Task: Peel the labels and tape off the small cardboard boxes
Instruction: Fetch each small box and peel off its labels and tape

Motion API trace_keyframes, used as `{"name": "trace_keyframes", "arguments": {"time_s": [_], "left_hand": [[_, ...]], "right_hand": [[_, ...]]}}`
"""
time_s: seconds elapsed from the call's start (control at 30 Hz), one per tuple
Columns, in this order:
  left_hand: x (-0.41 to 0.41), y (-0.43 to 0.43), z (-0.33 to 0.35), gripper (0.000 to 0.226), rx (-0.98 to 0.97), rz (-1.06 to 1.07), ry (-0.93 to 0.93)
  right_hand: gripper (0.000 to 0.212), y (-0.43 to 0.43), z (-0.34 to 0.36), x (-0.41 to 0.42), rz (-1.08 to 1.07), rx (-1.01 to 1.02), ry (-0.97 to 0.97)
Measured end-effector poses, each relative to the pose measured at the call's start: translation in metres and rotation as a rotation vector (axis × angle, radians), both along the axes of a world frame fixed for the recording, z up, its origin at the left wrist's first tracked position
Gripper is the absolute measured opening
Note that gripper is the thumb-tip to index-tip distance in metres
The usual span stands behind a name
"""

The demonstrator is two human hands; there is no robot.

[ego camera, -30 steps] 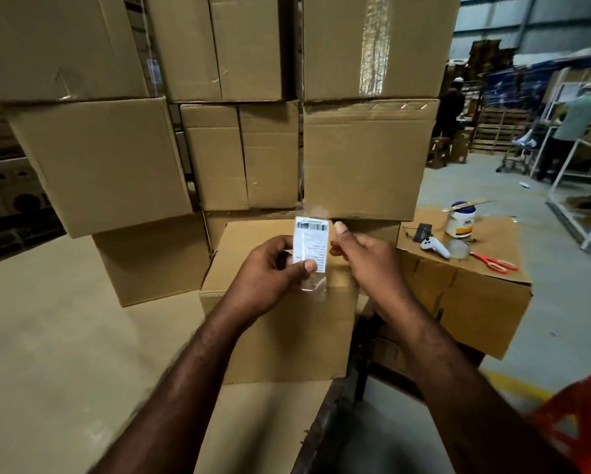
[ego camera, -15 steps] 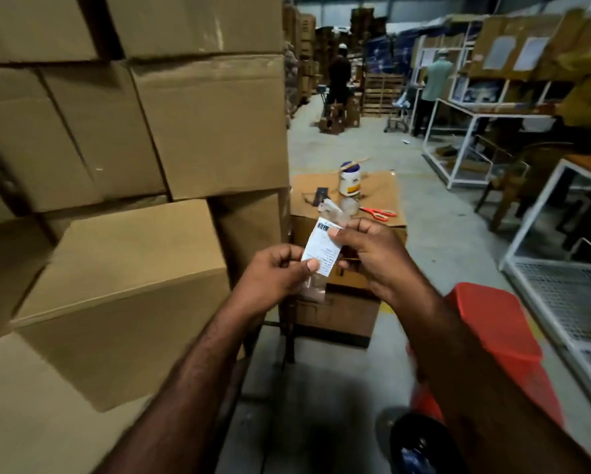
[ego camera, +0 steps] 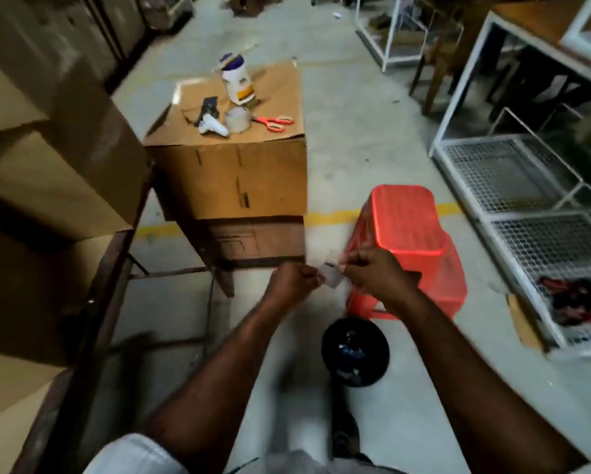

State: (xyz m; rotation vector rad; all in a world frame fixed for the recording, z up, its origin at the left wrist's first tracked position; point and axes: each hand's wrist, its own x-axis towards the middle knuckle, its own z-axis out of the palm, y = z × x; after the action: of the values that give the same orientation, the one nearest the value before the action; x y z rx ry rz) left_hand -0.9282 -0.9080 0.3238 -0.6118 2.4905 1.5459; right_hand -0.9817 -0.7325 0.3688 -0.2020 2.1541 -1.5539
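A small white label with clear tape (ego camera: 331, 276) is held between both hands, low over the concrete floor. My left hand (ego camera: 292, 282) pinches its left edge with fingers curled into a fist. My right hand (ego camera: 378, 273) pinches its right edge. The label looks crumpled and is partly hidden by my fingers. Stacked cardboard boxes (ego camera: 41, 159) stand on a metal-framed platform at the left, away from both hands.
A black bin (ego camera: 355, 352) sits on the floor below my hands, beside a red plastic stool (ego camera: 410, 234). A cardboard box (ego camera: 232, 179) ahead carries a glue bottle (ego camera: 236, 80), tape roll (ego camera: 237, 119) and red scissors (ego camera: 275, 122). White wire-mesh racks (ego camera: 526, 186) line the right.
My view has swung right and down, from the box stack to the floor. Both hands dropped lower with the label, which now looks folded smaller between them.
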Motion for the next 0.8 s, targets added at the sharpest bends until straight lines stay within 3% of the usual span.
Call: {"name": "trace_keyframes", "arguments": {"time_s": [0.1,0.2,0.3,0.37,0.6,0.8], "left_hand": [[-0.025,0.041,-0.034,0.019,0.129,0.068,-0.144],[-0.047,0.071,-0.07,0.006,0.29,0.138,-0.263],[-0.072,0.089,-0.136,0.021,0.377,0.197,-0.423],[-0.085,0.097,-0.19,0.015,0.42,0.215,-0.515],[-0.11,0.113,-0.388,0.018,0.482,0.253,-0.711],[-0.103,0.102,-0.476,0.021,0.414,0.207,-0.813]], "right_hand": [[0.018,0.034,-0.044,-0.016,-0.105,-0.059,-0.151],[0.014,0.057,-0.102,-0.028,-0.265,-0.122,-0.303],[0.012,0.074,-0.174,-0.04,-0.455,-0.095,-0.353],[0.013,0.082,-0.233,-0.046,-0.54,-0.046,-0.367],[0.009,0.085,-0.451,-0.046,-0.483,0.26,-0.293],[0.003,0.072,-0.561,-0.031,-0.417,0.441,-0.239]]}}
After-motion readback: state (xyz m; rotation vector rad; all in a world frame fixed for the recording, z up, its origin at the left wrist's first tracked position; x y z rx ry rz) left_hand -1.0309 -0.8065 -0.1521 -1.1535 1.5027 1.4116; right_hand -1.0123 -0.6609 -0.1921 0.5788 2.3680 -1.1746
